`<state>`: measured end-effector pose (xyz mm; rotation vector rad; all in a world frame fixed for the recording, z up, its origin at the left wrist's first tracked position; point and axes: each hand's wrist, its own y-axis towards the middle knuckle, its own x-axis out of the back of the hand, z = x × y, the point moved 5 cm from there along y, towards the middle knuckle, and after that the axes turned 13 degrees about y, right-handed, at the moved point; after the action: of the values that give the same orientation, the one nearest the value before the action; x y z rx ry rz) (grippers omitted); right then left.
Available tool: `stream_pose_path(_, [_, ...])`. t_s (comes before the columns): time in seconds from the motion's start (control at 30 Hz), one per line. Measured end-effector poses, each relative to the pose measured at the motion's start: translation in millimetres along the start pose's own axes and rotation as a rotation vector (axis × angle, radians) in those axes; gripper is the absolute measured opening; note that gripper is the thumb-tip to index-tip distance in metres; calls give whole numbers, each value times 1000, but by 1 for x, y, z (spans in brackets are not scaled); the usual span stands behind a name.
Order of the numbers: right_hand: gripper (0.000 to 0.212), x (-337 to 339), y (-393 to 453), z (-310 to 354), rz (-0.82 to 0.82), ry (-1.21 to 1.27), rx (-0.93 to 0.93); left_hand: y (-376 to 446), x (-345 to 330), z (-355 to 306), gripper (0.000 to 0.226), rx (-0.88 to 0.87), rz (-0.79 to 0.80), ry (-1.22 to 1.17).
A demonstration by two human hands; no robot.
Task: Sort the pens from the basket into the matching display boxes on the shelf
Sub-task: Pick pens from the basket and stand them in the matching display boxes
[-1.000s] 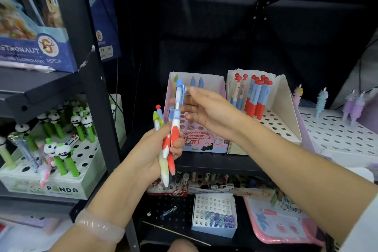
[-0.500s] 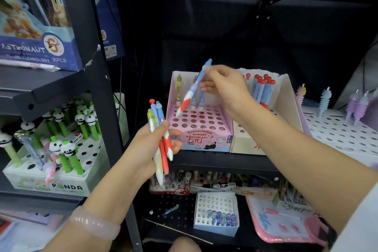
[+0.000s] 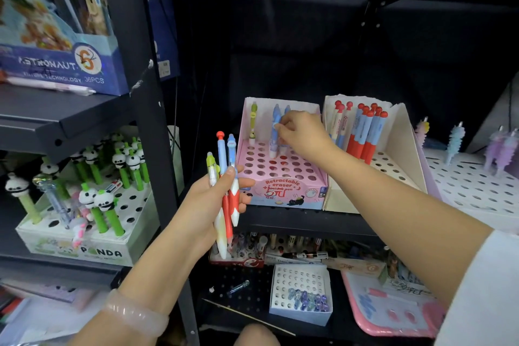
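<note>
Head cam: your right hand [image 3: 302, 136] reaches over the pink display box [image 3: 283, 177] on the black shelf [image 3: 306, 223], fingertips pinching the upper barrel of a blue pen [image 3: 273, 135] that stands upright in a back-row hole. Another blue pen stands just beside it, partly hidden by your fingers. A green pen [image 3: 253, 121] stands alone at the box's back left. The front label reads "Retractable eraser".

Your left hand [image 3: 209, 205] is lower, in front of the shelf edge, fingers curled round a bunch of three pens [image 3: 224, 191]: a yellow-green one, a blue one w/ a red knob top and a blue-and-red one, tips pointing down. A pale bangle [image 3: 134, 314] sits on that wrist.

Just right of the pink box, touching it, is a cream display box [image 3: 404, 154] w/ red-knob pens [image 3: 362, 132] packed upright at the back. Left bay: white PANDA box [image 3: 84, 250] w/ green panda-head pens. Above it, a blue ASTRONAUT box [image 3: 61, 64]. Far right: white perforated stand [image 3: 474, 182] w/ pastel spiky pens. Lower shelf: small white box [image 3: 300, 292] w/ blue-purple bits, a pink tray [image 3: 393, 314].
</note>
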<state>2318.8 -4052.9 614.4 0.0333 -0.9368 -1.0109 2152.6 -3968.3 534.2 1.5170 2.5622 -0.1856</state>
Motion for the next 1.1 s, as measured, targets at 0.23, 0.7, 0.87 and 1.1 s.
stream_pose_path(0.23, [21, 6, -15, 8, -111, 60, 1, -3, -7, -3, 25, -58, 19, 56])
stream_pose_path(0.7, [17, 18, -24, 22, -52, 865, -141, -3, -11, 3, 22, -33, 1, 53])
stream_pose_path(0.87, [11, 50, -8, 6, -302, 410, 33, 1, -8, 6, 24, -46, -33, 122])
stream_pose_path(1.1, [21, 21, -4, -13, -97, 39, -43, 3, -9, 4, 8, -41, -45, 134])
